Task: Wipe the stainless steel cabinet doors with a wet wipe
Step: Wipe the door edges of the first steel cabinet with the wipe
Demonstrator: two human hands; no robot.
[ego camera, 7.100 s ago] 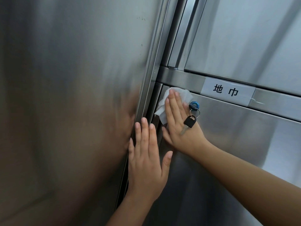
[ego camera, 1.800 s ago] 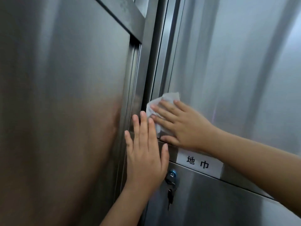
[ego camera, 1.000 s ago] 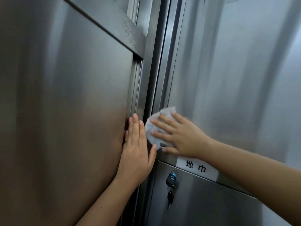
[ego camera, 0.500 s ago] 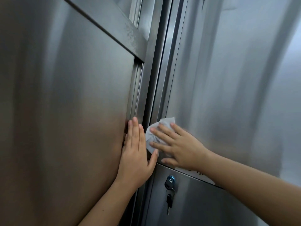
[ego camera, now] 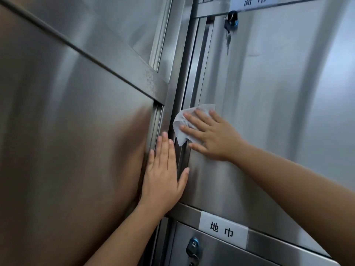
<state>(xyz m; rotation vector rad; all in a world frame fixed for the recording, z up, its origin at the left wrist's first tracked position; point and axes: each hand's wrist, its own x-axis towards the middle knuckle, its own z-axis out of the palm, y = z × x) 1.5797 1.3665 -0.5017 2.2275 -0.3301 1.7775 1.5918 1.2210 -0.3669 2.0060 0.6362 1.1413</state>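
Flatly, right hand [ego camera: 213, 137] presses wet wipe [ego camera: 179, 129] on cabinet door [ego camera: 269, 112], by its edge; left hand [ego camera: 163, 179] flat.

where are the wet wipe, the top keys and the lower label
wet wipe [ego camera: 180, 137]: head view, lower left corner
top keys [ego camera: 228, 27]: head view, dark key head
lower label [ego camera: 223, 229]: head view, white middle

right hand [ego camera: 215, 137] pressing wet wipe [ego camera: 181, 124], cabinet door [ego camera: 269, 112]

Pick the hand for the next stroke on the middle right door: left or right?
Right. The right hand presses the wet wipe flat against that door near its left edge; the left hand lies bare and flat on the centre post, away from the wipe.
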